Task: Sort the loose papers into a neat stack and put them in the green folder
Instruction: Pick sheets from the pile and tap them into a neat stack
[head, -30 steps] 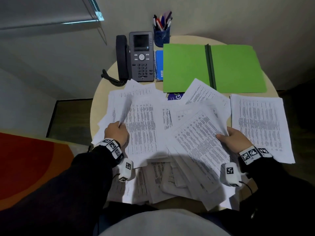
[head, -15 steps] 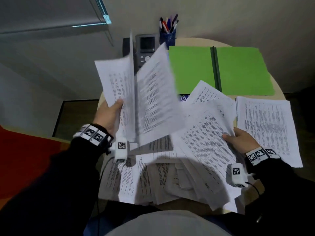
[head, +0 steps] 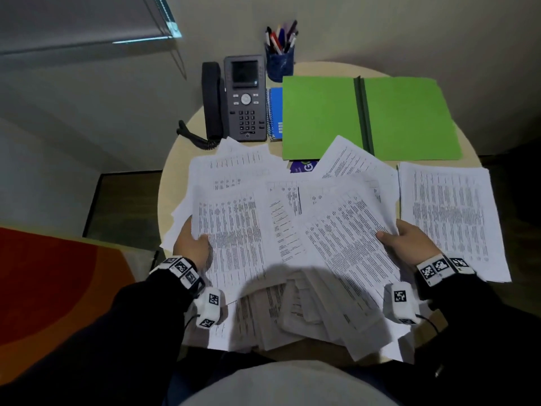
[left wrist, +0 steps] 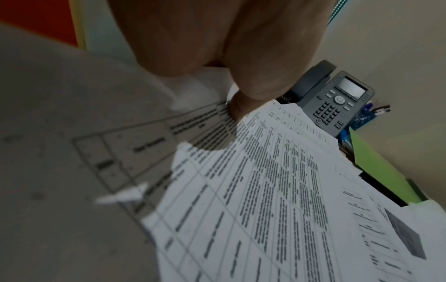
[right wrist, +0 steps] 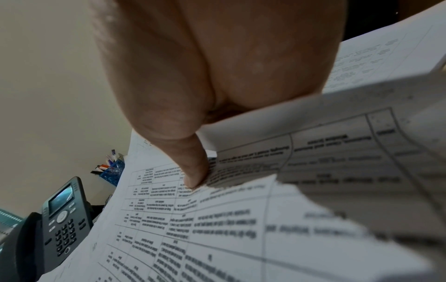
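Left hand (left wrist: 217, 38) thumb pinching loose papers (left wrist: 265, 200); desk phone (left wrist: 337, 103), pen cup (left wrist: 364, 119), green folder (left wrist: 376, 169) beyond.

The papers (head: 292, 224) I see are white, covered in rows of black print ruled into grey grids. The folder (head: 409, 118) is bright green with a darker green spine. The phone (head: 244, 98) is dark grey, the pen cup (head: 279, 65) blue, the notebook (head: 276, 112) blue, the table (head: 187, 150) pale beige.

Matt printed papers (head: 240, 230); pale wood table (head: 322, 68)
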